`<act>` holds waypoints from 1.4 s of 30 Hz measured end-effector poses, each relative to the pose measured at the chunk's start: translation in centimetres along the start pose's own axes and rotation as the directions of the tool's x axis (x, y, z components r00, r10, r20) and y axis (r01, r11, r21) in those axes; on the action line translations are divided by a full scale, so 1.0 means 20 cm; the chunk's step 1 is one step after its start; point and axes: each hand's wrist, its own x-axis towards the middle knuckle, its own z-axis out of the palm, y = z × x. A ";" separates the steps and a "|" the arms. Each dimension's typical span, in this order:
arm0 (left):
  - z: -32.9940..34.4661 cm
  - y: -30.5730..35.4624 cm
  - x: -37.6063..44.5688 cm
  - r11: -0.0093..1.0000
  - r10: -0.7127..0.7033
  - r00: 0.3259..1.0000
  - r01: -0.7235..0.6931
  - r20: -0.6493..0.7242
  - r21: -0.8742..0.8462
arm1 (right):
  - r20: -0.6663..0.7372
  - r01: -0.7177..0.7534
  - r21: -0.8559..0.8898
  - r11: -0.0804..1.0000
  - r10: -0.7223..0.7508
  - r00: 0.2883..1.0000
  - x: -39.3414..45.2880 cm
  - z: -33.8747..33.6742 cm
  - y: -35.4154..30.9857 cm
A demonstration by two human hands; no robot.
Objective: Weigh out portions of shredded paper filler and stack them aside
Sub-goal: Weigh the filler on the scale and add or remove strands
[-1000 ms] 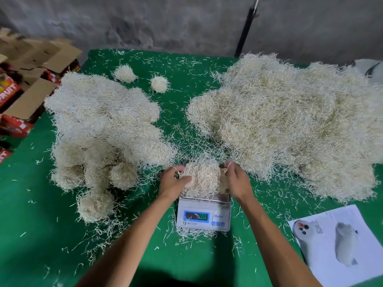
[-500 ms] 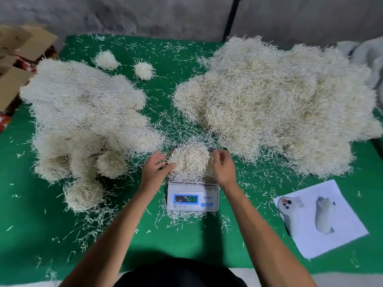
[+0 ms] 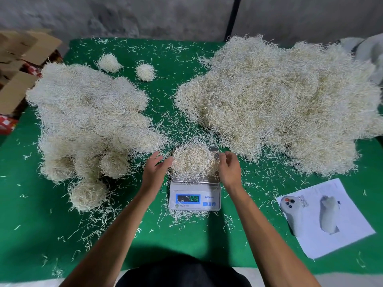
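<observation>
A small white digital scale (image 3: 194,198) with a lit blue display stands on the green table in front of me. A fluffy portion of cream shredded paper (image 3: 192,160) rests on its pan. My left hand (image 3: 155,170) is at the portion's left side, fingers spread, only the thumb tip touching it. My right hand (image 3: 229,169) is at its right edge with fingers curled around some strands. The big loose heap of filler (image 3: 275,102) lies to the right. Rounded, weighed portions are piled (image 3: 89,125) on the left.
Two small paper balls (image 3: 108,62) (image 3: 145,71) sit at the back. A white sheet (image 3: 331,222) with two white devices lies front right. Cardboard boxes (image 3: 18,65) stand beyond the table's left edge. Loose strands litter the green cloth (image 3: 31,224). A black pole (image 3: 233,17) leans on the wall.
My left hand has loosened from cupping the portion and its fingers have spread. The right hand stays at the portion's right edge. The scale's reading has changed.
</observation>
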 end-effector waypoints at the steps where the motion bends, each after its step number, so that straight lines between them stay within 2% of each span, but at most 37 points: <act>1: 0.00 0.01 0.00 1.000 -0.005 1.000 0.005 -0.004 -0.015 | -0.006 0.000 0.007 1.000 0.000 1.000 0.00 0.00 0.00; 5: 0.02 0.03 0.00 0.999 -0.019 1.000 0.019 -0.016 -0.037 | -0.019 0.019 0.001 1.000 -0.019 1.000 0.01 0.00 0.00; 8: 0.06 0.05 0.03 0.996 -0.053 0.997 0.049 -0.050 -0.074 | -0.026 0.092 0.011 0.996 -0.092 0.995 0.01 0.03 -0.04; 10: 0.12 0.08 0.05 0.994 -0.088 0.996 0.086 -0.026 -0.060 | -0.016 0.131 0.033 0.991 -0.130 0.991 0.01 0.08 -0.07; 14: 0.27 0.15 0.09 0.983 -0.181 0.975 0.184 0.127 -0.010 | 0.173 0.086 -0.028 0.996 -0.080 0.982 0.01 0.20 -0.11; 16: 0.32 0.18 0.10 0.965 -0.245 0.961 0.254 0.127 -0.062 | 0.208 0.055 0.049 0.997 -0.064 0.976 0.01 0.24 -0.15; 19: 0.32 0.28 0.16 0.967 -0.188 0.979 0.198 0.076 -0.162 | 0.236 0.064 0.263 0.963 -0.129 0.963 0.03 0.25 -0.23; 22: 0.28 0.36 0.26 0.967 -0.162 0.984 0.174 0.079 -0.186 | 0.290 0.069 0.322 0.944 -0.168 0.942 0.11 0.22 -0.29; 24: 0.24 0.40 0.32 0.973 -0.141 0.989 0.149 0.052 -0.177 | 0.273 0.050 0.323 0.945 -0.143 0.951 0.18 0.19 -0.38; 26: 0.21 0.43 0.38 0.987 -0.092 0.994 0.100 0.063 -0.129 | 0.257 0.122 0.254 0.959 -0.188 0.948 0.25 0.16 -0.49; 28: 0.21 0.46 0.42 0.985 -0.075 0.992 0.090 0.104 -0.144 | 0.321 0.201 0.164 0.966 -0.245 0.915 0.31 0.13 -0.58; 30: 0.21 0.48 0.45 0.981 -0.104 0.989 0.119 0.103 -0.152 | 0.394 0.181 0.185 0.966 -0.241 0.887 0.38 0.13 -0.64; 34: 0.18 0.52 0.50 0.980 -0.161 0.981 0.173 0.110 -0.103 | 0.351 -0.026 0.256 0.966 -0.067 0.934 0.61 0.09 -0.74; 37: 0.13 0.53 0.51 0.980 -0.174 0.978 0.183 0.112 -0.073 | 0.239 -0.199 0.366 0.909 0.115 0.964 0.76 0.05 -0.82; 39: 0.09 0.53 0.53 0.973 -0.198 0.980 0.198 0.012 -0.122 | 0.190 -0.230 0.528 0.817 0.150 0.970 0.83 -0.01 -0.87; 42: 0.05 0.51 0.58 0.968 -0.165 0.979 0.136 -0.121 -0.212 | 0.126 -0.219 0.741 0.635 0.188 0.974 0.90 -0.09 -0.89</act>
